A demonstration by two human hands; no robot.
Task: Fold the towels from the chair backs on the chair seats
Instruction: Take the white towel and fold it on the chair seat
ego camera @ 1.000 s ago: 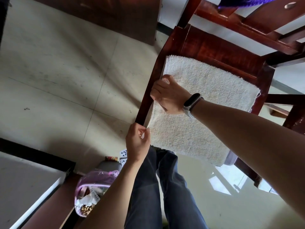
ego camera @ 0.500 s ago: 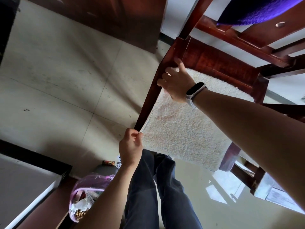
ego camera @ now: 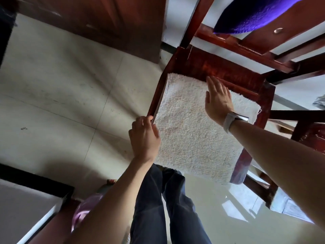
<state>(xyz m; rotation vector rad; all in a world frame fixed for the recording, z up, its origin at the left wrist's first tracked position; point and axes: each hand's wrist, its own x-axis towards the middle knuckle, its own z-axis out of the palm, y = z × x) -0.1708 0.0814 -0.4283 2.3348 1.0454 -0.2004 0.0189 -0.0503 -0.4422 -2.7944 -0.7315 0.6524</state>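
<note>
head view: a white towel (ego camera: pixel 197 131) lies folded flat on the seat of a dark red wooden chair (ego camera: pixel 228 73), covering most of the seat, its near edge hanging just over the front at 6 o'clock. the right hand (ego camera: pixel 218 101) lies released, palm down and fingers straight, on the towel's far part at 1 o'clock, fingertips touching the bare wood beyond the towel's edge; a smartwatch (ego camera: pixel 233 120) sits on that wrist. the left hand (ego camera: pixel 144 138) is curled at the towel's left edge at 9 o'clock, at the seat's front corner; i cannot tell whether it grips cloth. a purple towel (ego camera: pixel 255 14) hangs on the chair back at 1 o'clock. dark trousers (ego camera: pixel 167 208) stand on the pale tiled floor (ego camera: pixel 61 103).
</note>
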